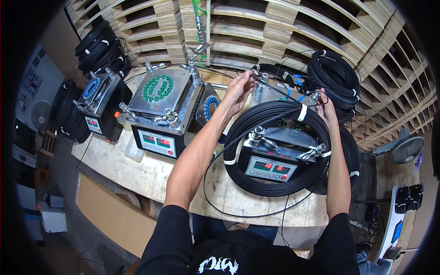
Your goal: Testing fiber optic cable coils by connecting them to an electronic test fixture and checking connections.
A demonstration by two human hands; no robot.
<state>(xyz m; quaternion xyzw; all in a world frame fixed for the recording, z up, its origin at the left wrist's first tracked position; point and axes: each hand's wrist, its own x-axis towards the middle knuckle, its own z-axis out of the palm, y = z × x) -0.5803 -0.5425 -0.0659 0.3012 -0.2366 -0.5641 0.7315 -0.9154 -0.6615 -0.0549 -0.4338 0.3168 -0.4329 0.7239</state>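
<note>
A large coil of black cable, bound with white ties, rings the front of the right-hand metal machine. The machine's lit display panel shows through the ring. My left hand is closed in a pinch on a thin black cable, beside a clamp knob at the machine's far left corner. At the far right corner, my right hand pinches the cable too, with its fingertips partly hidden. Blue-tipped pieces lie between the hands, too small to make out fully.
Left stands a second machine with a ring of green fittings; beyond it, a smaller machine carries a blue ring. More cable coils stack at back right and far left. A slatted wooden rack lines the wooden table's back.
</note>
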